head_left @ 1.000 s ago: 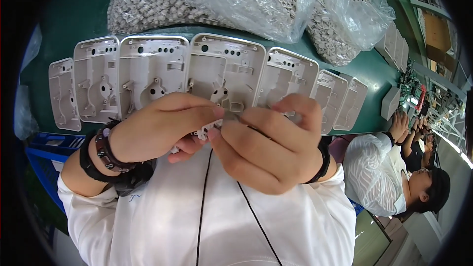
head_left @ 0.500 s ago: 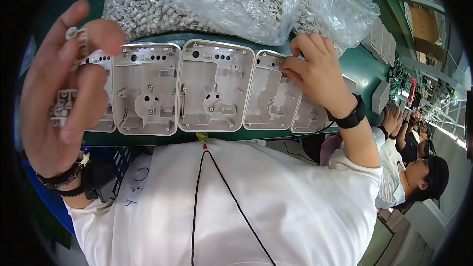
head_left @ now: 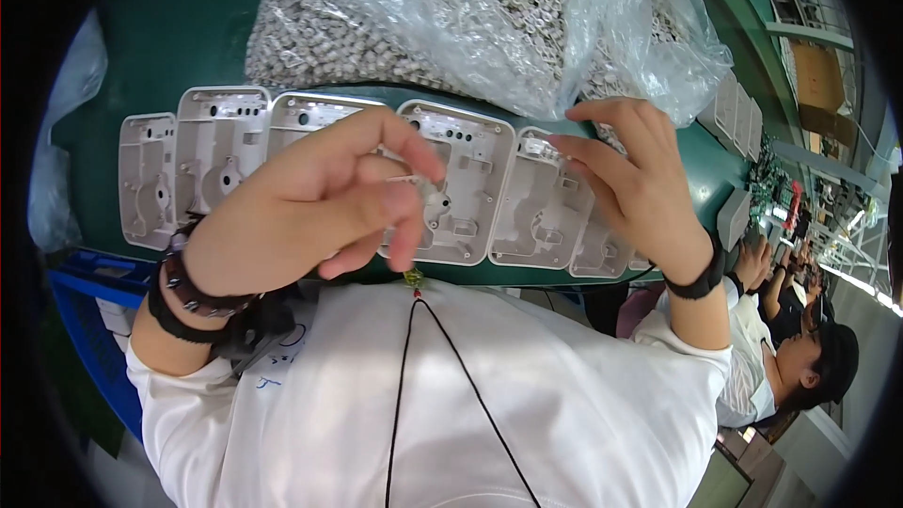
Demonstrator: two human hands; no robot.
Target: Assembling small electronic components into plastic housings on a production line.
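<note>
Left hand (head_left: 320, 202): loosely curled, blurred; I can't tell whether it pinches anything.
Right hand (head_left: 641, 174): spread above a pale housing (head_left: 527, 233).
Housing row (head_left: 482, 183): on the green worktop (head_left: 169, 47), near the white shirt (head_left: 489, 395).
Handling: likely light, stiff, slightly slippery plastic; best gripped by the outer walls (head_left: 502, 193).

Clear plastic (head_left: 80, 61) was left at the far left of the green table (head_left: 188, 28). Near it, a blue crate (head_left: 103, 268) was partly seen. At right, a co-worker (head_left: 752, 381) was dressed in a white top and dark cap (head_left: 840, 362); beyond, a brown box (head_left: 818, 77) was visible.
</note>
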